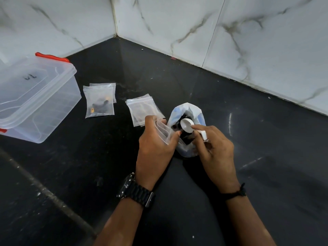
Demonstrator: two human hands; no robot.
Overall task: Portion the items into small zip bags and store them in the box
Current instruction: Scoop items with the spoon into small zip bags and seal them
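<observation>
My left hand (156,144) grips a small clear zip bag (164,130), holding its mouth open. My right hand (214,148) pinches the handle of a white scoop (187,126) whose round cup sits over a white and blue plastic bag (188,110) of dark small items. The scoop is right beside the zip bag's mouth. A stack of empty zip bags (142,107) lies just behind my left hand. Two zip bags (99,102) with dark and orange pieces lie further left. The clear storage box (39,105) with red clips stands at the far left, its lid on.
Everything sits on a glossy black floor (177,77) in a corner of white marbled walls (248,41). A grout line runs diagonally across the floor at the lower left. A black watch is on my left wrist and a black band on my right.
</observation>
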